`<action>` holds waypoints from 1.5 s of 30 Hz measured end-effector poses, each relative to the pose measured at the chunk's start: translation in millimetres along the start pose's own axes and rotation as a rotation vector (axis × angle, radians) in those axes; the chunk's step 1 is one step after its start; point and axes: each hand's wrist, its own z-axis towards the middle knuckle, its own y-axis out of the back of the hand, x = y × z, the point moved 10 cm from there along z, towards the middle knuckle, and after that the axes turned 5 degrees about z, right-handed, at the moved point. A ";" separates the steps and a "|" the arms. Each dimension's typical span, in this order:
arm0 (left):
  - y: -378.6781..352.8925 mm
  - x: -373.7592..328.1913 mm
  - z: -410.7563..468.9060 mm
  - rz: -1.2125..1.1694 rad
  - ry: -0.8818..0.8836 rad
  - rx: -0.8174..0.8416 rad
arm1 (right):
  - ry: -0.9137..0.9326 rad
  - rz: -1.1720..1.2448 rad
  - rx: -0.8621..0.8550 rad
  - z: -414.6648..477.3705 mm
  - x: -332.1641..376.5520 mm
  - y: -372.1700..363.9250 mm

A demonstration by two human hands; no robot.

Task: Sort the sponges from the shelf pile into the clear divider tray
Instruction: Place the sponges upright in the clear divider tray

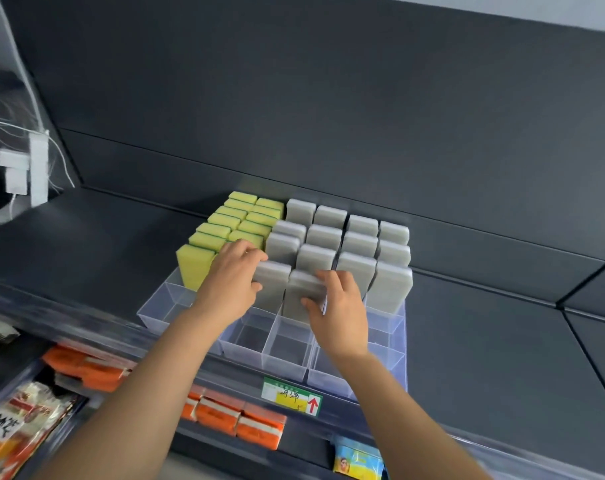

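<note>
Gripping grey sponge (303, 294); arrowed shelf label (291, 396)

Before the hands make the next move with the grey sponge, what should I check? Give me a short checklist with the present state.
1. Right hand grips the front grey sponge: ok.
2. Left hand steadies the neighbouring grey sponge: ok.
3. Sponge fully seated in its compartment: cannot tell.
4. Empty compartments remain at the front of the clear divider tray: ok.
5. Yellow sponges kept apart from grey ones: ok.
6. Shelf pile in view: not ok.
</note>
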 end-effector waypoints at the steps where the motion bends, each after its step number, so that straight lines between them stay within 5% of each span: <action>1: -0.9 -2.0 0.4 0.068 -0.029 -0.017 | 0.017 -0.016 -0.015 0.1 1.6 1.5; 24: 12.8 -37.1 -18.4 0.096 -0.161 -0.156 | 0.069 -0.240 -0.078 -20.6 -0.7 34.6; 45: -70.2 -354.9 -65.7 0.079 -0.631 0.002 | -0.353 -0.563 -0.101 -173.9 -183.6 254.4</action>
